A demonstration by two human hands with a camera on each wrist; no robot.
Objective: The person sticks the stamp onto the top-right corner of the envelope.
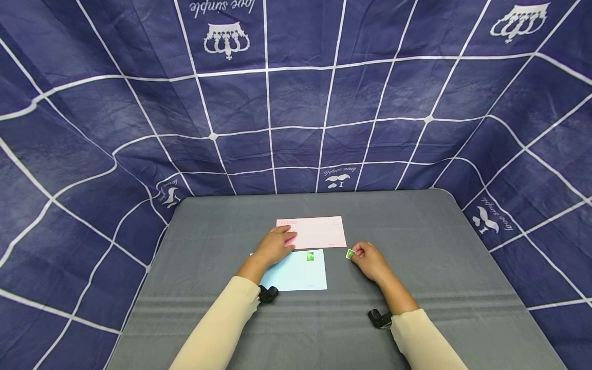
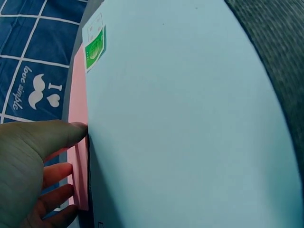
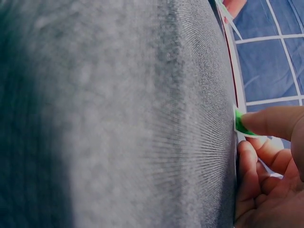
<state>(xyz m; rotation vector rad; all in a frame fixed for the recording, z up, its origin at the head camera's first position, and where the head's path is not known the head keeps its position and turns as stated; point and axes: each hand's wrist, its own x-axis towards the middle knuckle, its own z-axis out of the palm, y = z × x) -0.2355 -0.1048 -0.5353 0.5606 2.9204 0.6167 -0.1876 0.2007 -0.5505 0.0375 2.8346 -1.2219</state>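
A pink envelope lies flat on the table, and my left hand rests on its left end with fingers extended. Just below it, nearer to me, is a light blue envelope bearing a green stamp at its upper right corner. My left forearm covers part of the blue one's left side. To the right of both envelopes, my right hand pinches a small green stamp with a white border between thumb and fingers. The right wrist view shows the thumb over this held stamp.
Grey cloth covers the table. Dark blue fabric with a white grid hangs behind it and along both sides. A small black device sits at the left wrist, another black device at the right.
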